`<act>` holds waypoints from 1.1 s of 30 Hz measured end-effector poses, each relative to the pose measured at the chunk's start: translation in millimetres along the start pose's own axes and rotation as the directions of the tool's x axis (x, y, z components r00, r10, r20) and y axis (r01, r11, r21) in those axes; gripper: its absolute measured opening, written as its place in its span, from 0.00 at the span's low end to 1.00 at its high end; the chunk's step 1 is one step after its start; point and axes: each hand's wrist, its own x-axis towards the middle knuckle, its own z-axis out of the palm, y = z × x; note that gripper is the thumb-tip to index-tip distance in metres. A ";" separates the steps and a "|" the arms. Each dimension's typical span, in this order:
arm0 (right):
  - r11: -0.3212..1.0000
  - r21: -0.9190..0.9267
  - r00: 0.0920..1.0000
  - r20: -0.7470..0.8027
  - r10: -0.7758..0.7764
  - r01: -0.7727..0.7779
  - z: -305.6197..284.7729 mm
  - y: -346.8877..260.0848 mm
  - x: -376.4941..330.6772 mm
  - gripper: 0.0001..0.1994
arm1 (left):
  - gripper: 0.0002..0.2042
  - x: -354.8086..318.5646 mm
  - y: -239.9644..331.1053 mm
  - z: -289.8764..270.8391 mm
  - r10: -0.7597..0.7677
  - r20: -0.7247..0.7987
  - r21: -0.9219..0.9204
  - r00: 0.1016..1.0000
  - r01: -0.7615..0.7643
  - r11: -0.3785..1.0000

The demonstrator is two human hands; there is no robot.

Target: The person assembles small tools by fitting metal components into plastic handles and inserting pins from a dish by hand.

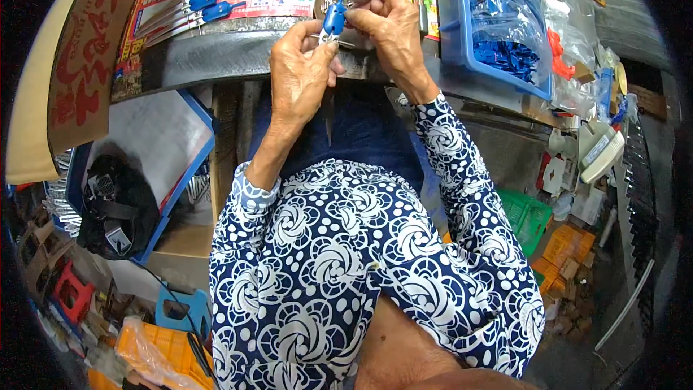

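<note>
My left hand (302,72) is closed, thumb and fingers pinching a small blue plastic part (334,20) with a bit of bright metal at its lower end. The part is held upright above the table's front edge. Just to its right, the thumb and fingertips of my right hand (390,25) are pressed together at its upper side; whatever they grip is too small to tell. Behind the hands is a round bowl (321,1) full of small metal pieces, partly covered by my fingers. A screwdriver (422,16) lies to the right of my right hand.
Several blue-handled pieces with thin metal rods (202,0) lie at the table's far left, beside a cardboard box (79,58). On the right, a blue bin (545,88) holds bagged and loose blue parts. Below stand a green crate (523,217) and a blue stool (180,310).
</note>
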 end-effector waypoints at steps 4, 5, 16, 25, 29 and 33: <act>0.999 -0.042 0.997 -0.071 -0.024 0.021 -0.5 -1.3 1.5 0.07 | 0.10 2.1 1.1 2.4 -0.013 -0.012 0.025 1.000 0.013 1.000; 0.999 -0.046 0.998 -0.060 -0.021 0.019 -1.5 -0.4 2.2 0.07 | 0.11 2.9 1.9 3.3 -0.026 0.002 0.007 1.000 0.026 1.000; 0.620 -0.742 0.951 0.079 -0.299 0.256 -33.7 15.5 18.3 0.09 | 0.11 6.0 -1.8 1.6 -0.054 0.006 0.005 0.999 0.054 0.999; 0.324 -0.844 0.861 0.273 -0.428 0.428 -22.1 35.9 21.7 0.06 | 0.12 2.1 -3.5 -12.7 -0.034 0.022 0.013 0.999 0.034 0.999; 0.289 -0.859 0.870 0.297 -0.394 0.423 -18.7 34.5 19.1 0.06 | 0.13 -0.2 -1.7 -17.0 -0.044 0.018 0.016 0.999 0.044 0.999; 0.126 -0.891 0.867 0.379 -0.323 0.436 -10.1 31.5 18.6 0.06 | 0.13 0.4 -3.7 -21.2 -0.071 0.030 -0.036 0.997 0.072 0.997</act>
